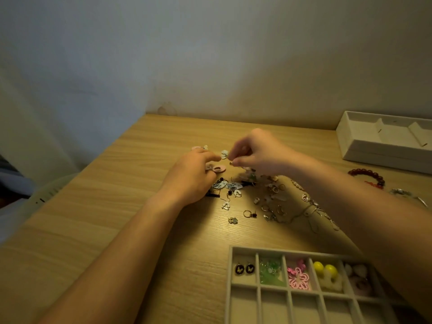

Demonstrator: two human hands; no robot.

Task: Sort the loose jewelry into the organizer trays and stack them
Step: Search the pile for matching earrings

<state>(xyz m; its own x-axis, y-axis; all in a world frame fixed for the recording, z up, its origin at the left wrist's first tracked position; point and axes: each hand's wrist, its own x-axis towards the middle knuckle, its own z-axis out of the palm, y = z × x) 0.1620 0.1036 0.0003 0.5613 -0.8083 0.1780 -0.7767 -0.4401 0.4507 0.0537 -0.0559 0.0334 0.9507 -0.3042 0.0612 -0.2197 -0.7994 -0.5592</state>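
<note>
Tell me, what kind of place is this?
Likely a desk at home: a wooden table against a plain wall, loose jewelry scattered on it, and a compartment tray holding sorted earrings.

1. Dim, warm light is falling brightest on the table (145, 206) and the right side of the wall (280, 66); the wall's left side is fading to cool grey-blue.
2. The right arm (350, 206) is casting a broad, soft shadow leftward across the table.
3. The right hand (259, 153) is smearing slightly with motion blur.
4. Straight edges are bowing toward the corners.
</note>
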